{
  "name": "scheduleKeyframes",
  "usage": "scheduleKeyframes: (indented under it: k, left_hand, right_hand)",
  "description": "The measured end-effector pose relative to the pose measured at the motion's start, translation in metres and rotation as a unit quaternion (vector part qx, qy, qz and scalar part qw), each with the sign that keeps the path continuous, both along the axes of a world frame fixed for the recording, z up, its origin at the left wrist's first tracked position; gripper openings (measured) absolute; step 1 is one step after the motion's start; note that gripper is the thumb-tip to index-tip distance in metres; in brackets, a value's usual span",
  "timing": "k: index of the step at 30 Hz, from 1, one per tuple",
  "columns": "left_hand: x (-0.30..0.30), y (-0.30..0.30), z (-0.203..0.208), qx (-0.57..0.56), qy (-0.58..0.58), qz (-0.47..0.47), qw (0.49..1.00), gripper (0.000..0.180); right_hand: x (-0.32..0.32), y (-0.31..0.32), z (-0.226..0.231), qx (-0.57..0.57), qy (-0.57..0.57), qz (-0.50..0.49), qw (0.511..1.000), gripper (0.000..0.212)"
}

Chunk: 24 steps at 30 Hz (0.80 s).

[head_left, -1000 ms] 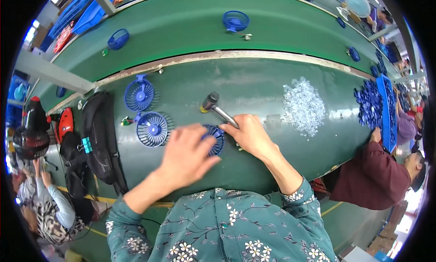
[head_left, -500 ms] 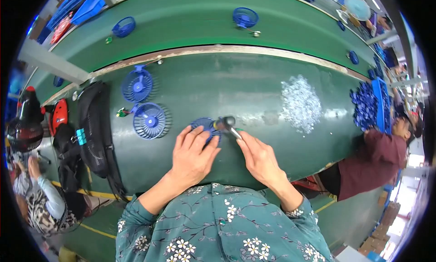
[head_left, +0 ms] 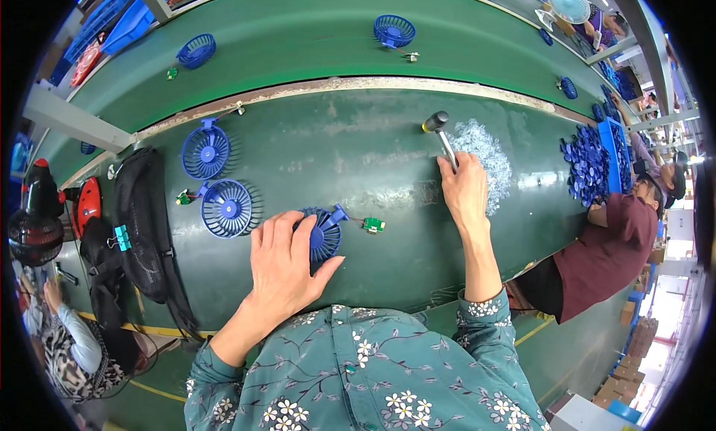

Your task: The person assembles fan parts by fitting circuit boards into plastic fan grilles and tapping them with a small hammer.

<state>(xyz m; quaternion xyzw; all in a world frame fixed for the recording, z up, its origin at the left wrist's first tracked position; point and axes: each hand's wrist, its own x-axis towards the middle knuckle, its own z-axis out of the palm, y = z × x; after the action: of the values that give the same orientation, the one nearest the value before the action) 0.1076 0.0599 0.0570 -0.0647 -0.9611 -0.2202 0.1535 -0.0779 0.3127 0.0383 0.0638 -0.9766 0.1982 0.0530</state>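
Note:
My left hand is curled over the left side of a small round blue fan, thumb below its rim. From the fan's hinge arm a short wire runs to a green circuit board on its right. My right hand grips the handle of a small hammer, its black and yellow head pointing away from me. The hammer is over or beside a pile of small clear pieces, partly hidden by that hand. Two more blue fans, one behind the other, lie to the left.
Beyond a raised worn ledge, a green conveyor belt carries more blue fans. A black bag lies at the left. Blue parts are heaped beside a blue bin at the right, near a person in maroon.
My right hand has lifted the hammer off the fan and carried it right and away, to the clear pieces. The fan and my left hand have shifted slightly left, and the circuit board now shows.

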Motion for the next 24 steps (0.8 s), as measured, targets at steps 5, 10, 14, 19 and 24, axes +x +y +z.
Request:
scheduleKeyframes:
  k: [5,10,14,19,24]
  left_hand:
    - [-0.006,0.004,-0.002,-0.042,-0.035,0.022,0.998,0.08]
    - [-0.014,0.005,-0.012,-0.026,-0.046,0.021,0.998,0.08]
    - [-0.017,0.002,-0.013,0.079,-0.016,-0.013,0.997,0.077]
    - [-0.017,0.003,-0.004,0.152,0.014,-0.069,0.986,0.075]
    - [-0.013,0.006,-0.004,0.192,-0.002,-0.107,0.976,0.08]
  right_hand:
    - [-0.002,-0.005,-0.002,0.031,0.037,0.009,0.999,0.016]
    - [0.009,-0.005,0.012,-0.103,0.014,-0.005,0.995,0.016]
    - [0.034,-0.021,0.04,-0.393,-0.239,-0.024,0.888,0.016]
    - [0.052,-0.033,0.029,-0.607,-0.482,0.029,0.631,0.016]
    - [0.063,-0.043,0.008,-0.668,-0.553,0.043,0.496,0.021]
